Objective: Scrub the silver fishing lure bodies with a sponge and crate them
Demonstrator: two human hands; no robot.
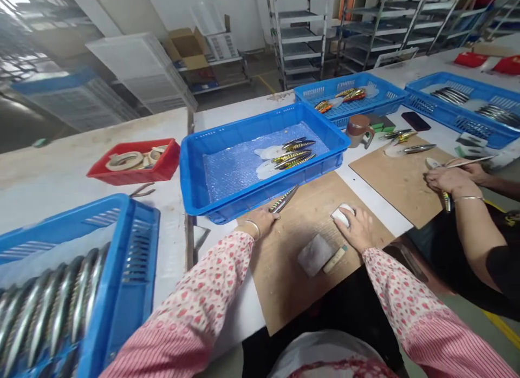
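My left hand (262,220), in a strawberry-print sleeve, is closed on the near end of a silver-and-gold striped fishing lure (285,198) above the brown board (292,297). My right hand (359,226) rests on the board's right side, its fingers wrapped round a small white block (342,215). Between my hands and nearer to me lie a grey square pad (316,254) and a pale narrow stick (335,259) with a green tip. Just beyond the board stands a blue crate (238,204) lined with bubble wrap, with several striped lures (296,153) inside.
A red tray (134,177) with tape rolls and a blue basket (138,226) of silver lures stand left. On the right, a co-worker's hands (450,177) work over another board (390,186). A brown mug (359,130) and more blue baskets (349,115) are behind.
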